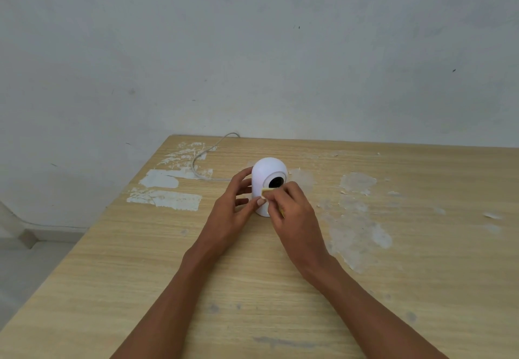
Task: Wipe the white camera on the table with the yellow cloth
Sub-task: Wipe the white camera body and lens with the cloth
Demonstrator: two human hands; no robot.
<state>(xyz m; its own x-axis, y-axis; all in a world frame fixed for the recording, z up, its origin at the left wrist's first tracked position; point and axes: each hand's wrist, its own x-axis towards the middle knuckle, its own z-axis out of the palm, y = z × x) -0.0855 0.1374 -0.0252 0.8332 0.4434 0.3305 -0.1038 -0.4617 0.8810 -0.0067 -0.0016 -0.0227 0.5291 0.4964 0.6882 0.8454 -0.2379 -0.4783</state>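
Left hand [234, 204] is cupping the white camera [268, 187] while right hand [289, 210] is pinching the yellow cloth [266, 190] against it; pressing hard risks tipping it or tugging its cable [200, 159].

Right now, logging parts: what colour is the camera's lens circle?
Black lens on the white camera; head view shows it.

A white cable [200, 159] trails off the table [140, 246].

No readable text, label, brand or number shows anywhere.
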